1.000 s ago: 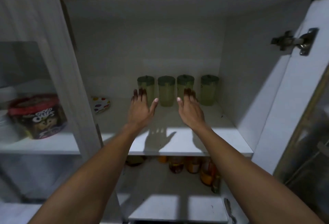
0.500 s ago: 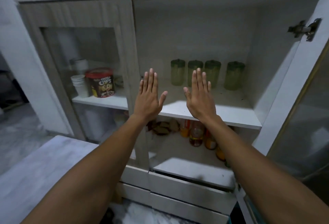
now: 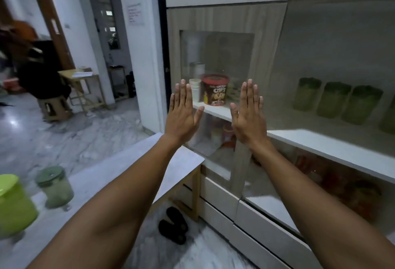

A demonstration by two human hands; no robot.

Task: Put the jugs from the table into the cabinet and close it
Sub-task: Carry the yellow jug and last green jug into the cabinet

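Green jugs (image 3: 332,100) now stand in a row on the cabinet shelf (image 3: 320,140), and the view has swung left from them toward the surface (image 3: 128,172). Left hand (image 3: 182,115) and right hand (image 3: 249,119) are raised flat, each grip released and empty. Two more jugs (image 3: 54,187) wait at the near left, so another fetch seems due before closing.

Behind the glass door in front of me, the round brown cereal tub with the red lid (image 3: 215,90) reads "CHIPS" in big yellow letters. The white paper notice (image 3: 135,14) taped to the white wall carries lines too small to read.
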